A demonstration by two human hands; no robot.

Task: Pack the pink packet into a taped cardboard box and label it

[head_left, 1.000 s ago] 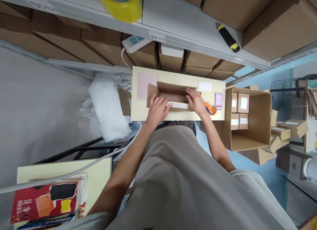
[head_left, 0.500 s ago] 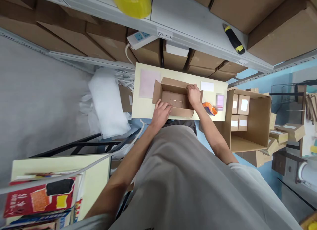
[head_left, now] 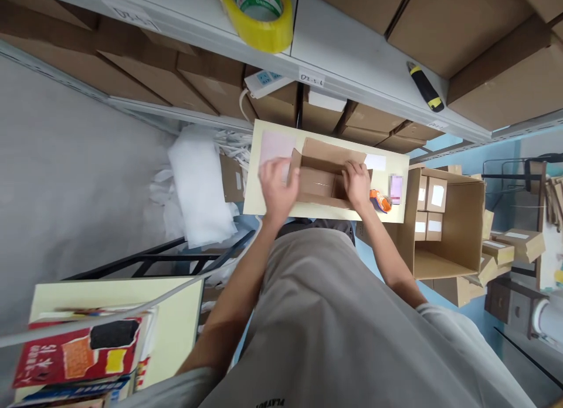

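Observation:
An open cardboard box [head_left: 316, 182] lies on the cream tabletop [head_left: 259, 206], its top flaps standing up and no contents visible inside. My left hand [head_left: 279, 188] is at the box's left end, slightly blurred, with thumb and fingers apart beside the left flap. At the right end, my right hand [head_left: 358, 184] has its fingers bent over the box's edge. Just right of that hand lies an orange and dark blue object [head_left: 380, 201]. A white paper slip [head_left: 375, 162] is behind it, and a pinkish rectangular item [head_left: 396, 189] sits near the table's right edge.
Above the table runs a grey shelf [head_left: 343, 50] with a yellow tape roll [head_left: 275, 36] and a black-yellow cutter [head_left: 425, 87]. A large carton [head_left: 461, 220] holding small boxes stands at right. White foam wrap [head_left: 197, 185] hangs left. Books [head_left: 79, 355] lie lower left.
My left hand has moved from the box's near edge to its left end, and the left flap now stands more upright. My right hand stays at the right end. The view has shifted slightly.

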